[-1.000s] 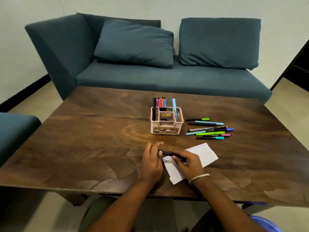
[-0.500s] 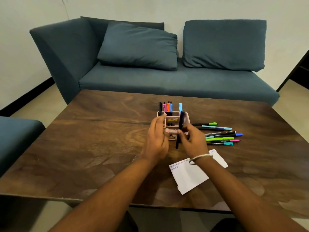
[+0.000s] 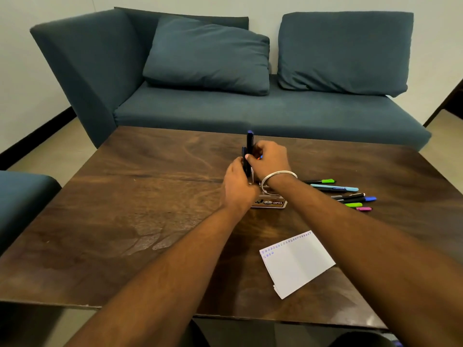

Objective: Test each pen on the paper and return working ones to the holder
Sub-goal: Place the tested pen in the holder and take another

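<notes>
Your right hand (image 3: 269,159) pinches a dark pen (image 3: 249,149), held upright over the holder (image 3: 271,203), which sits near the middle of the table (image 3: 125,209) and is mostly hidden behind your hands. Your left hand (image 3: 238,184) curls against the holder's left side, beside the pen; whether it grips the holder cannot be told. A silver bangle (image 3: 276,177) circles your right wrist. To the right of the holder, loose pens (image 3: 348,195) lie in a cluster towards the table's right edge. The paper (image 3: 298,264) lies nearer the front edge, tilted, with small blue marks along its top. Beyond the far edge stands a blue sofa (image 3: 250,111).
</notes>
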